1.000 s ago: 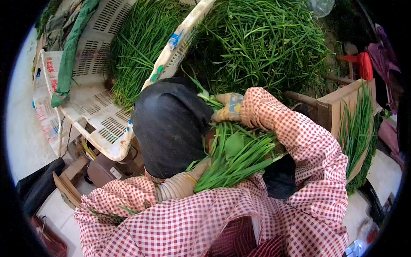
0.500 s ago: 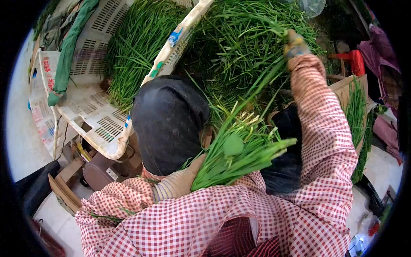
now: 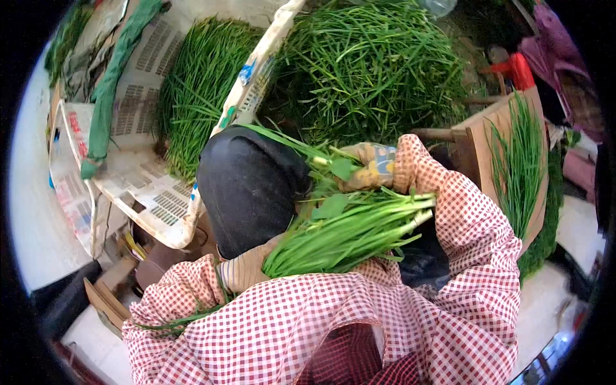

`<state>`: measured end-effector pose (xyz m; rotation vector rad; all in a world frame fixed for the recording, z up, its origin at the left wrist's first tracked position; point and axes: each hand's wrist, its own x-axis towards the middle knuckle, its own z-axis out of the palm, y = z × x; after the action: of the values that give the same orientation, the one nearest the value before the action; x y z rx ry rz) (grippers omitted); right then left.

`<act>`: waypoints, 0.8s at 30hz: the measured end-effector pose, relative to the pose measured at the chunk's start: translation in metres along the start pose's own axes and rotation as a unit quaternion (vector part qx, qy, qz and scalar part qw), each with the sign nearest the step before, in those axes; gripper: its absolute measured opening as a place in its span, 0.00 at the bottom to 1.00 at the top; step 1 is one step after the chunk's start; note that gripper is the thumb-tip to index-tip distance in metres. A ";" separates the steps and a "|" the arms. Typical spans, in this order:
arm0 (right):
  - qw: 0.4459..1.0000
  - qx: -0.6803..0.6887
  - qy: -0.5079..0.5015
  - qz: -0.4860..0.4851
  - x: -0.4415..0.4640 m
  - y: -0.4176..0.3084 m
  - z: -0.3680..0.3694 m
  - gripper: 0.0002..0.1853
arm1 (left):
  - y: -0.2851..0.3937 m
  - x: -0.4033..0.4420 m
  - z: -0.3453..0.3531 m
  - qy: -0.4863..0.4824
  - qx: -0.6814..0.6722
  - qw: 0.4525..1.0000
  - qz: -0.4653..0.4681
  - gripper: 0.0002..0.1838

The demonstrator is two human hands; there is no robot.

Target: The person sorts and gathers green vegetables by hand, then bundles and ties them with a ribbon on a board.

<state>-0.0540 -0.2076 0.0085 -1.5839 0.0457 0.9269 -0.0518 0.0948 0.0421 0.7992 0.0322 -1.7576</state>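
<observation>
My left hand (image 3: 247,266), in a striped glove, is wrapped round a thick bunch of long green stalks (image 3: 340,237) held across my lap. Its fingertips are hidden beneath the leaves. The pale stalk ends point right. Above the bunch, my right hand (image 3: 366,167), in a grey and yellow patterned glove, is closed on a few green stalks (image 3: 285,141) that stretch left over my dark-clad knee (image 3: 247,186). A broad round leaf (image 3: 343,168) lies by its fingertips, and another leaf (image 3: 330,206) rests on the bunch.
A large heap of green stalks (image 3: 372,70) lies ahead. At the left, a white plastic crate (image 3: 138,186) holds more stalks (image 3: 205,90), with green cloth (image 3: 106,102) over its edge. At the right stand a cardboard piece (image 3: 478,154) with stalks and a red object (image 3: 521,70).
My right hand has come back from the far heap to above my lap, now with a few stalks in it. The bunch in my left hand has shifted slightly left and lies flatter.
</observation>
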 end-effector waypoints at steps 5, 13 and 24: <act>0.944 0.269 0.183 -0.049 -0.017 0.007 0.002 0.23 | 0.006 -0.003 0.009 -0.005 0.082 0.992 0.094 0.37; 0.850 0.255 0.440 -0.138 -0.082 0.024 -0.080 0.19 | 0.001 -0.036 -0.003 0.064 0.173 0.981 0.050 0.45; 0.943 0.193 0.140 -0.230 -0.045 0.001 -0.007 0.31 | -0.006 -0.033 -0.012 0.049 0.417 0.901 0.112 0.38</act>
<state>-0.0814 -0.2349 0.0326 -1.2686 0.0501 0.2978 -0.0465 0.1294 0.0479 1.4354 -0.7652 -1.4799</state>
